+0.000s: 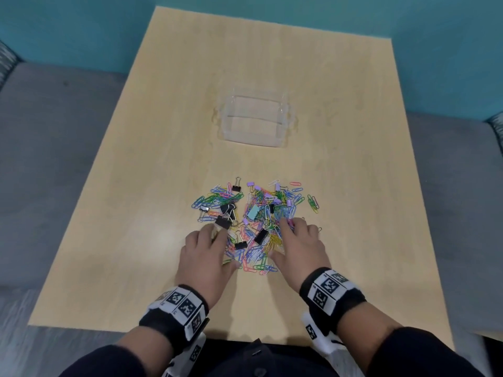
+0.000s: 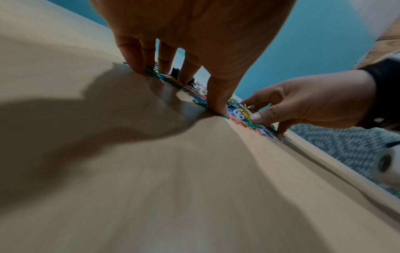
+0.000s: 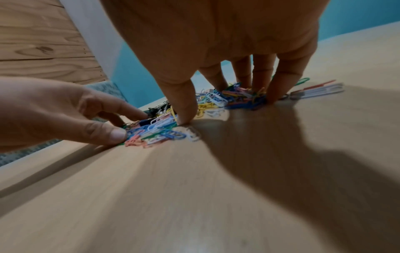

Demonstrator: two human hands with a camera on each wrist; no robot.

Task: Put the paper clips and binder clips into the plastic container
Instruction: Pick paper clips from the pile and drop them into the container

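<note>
A heap of coloured paper clips (image 1: 272,210) mixed with black binder clips (image 1: 261,236) and a teal binder clip (image 1: 252,213) lies on the near middle of the table. The clear plastic container (image 1: 226,131) stands open-topped farther back, with nothing visible inside. My left hand (image 1: 217,246) touches the heap's left near edge with its fingers spread and its fingertips (image 2: 138,68) down on the clips. My right hand (image 1: 284,238) touches the right near edge the same way, its thumb (image 3: 184,118) planted among the clips (image 3: 164,131). Neither hand holds anything.
The light wooden table (image 1: 163,159) has bare surface around the heap and container. A few stray clips (image 1: 313,203) lie right of the heap. Grey seating (image 1: 54,159) flanks the table and a teal wall (image 1: 81,28) stands behind it.
</note>
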